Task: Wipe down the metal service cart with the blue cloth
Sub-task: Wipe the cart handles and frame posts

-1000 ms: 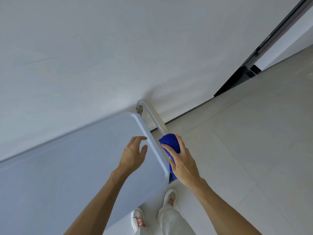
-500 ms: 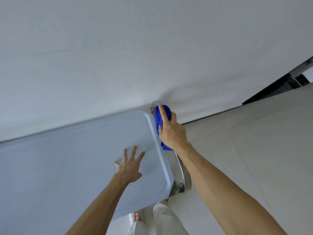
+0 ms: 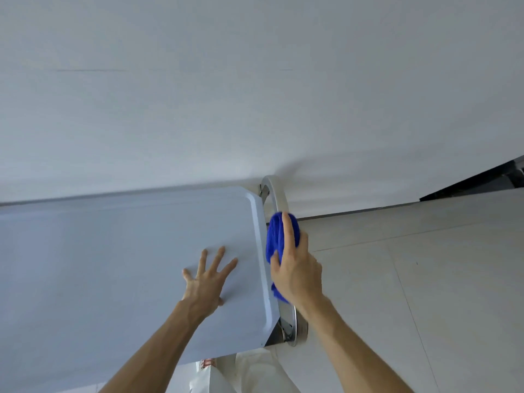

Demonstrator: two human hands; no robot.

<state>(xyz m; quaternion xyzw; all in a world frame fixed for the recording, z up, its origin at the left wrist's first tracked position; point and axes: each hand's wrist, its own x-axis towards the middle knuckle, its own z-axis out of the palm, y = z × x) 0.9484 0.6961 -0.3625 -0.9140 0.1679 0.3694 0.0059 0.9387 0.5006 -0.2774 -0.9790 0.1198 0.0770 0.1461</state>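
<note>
The metal service cart fills the lower left, its flat top pale grey. A curved metal handle runs along the cart's right end. My right hand grips the blue cloth, which is wrapped round the middle of that handle. My left hand lies flat on the cart top near its right edge, fingers spread. The stretch of handle under the cloth is hidden.
A white wall stands directly behind the cart. Pale floor tiles spread to the right. A dark door frame base sits at the far right edge. My legs in white trousers are below the cart's near corner.
My right hand with the cloth slid up to the far end of the handle, then back toward the middle. My left hand went down flat on the cart top and stays there.
</note>
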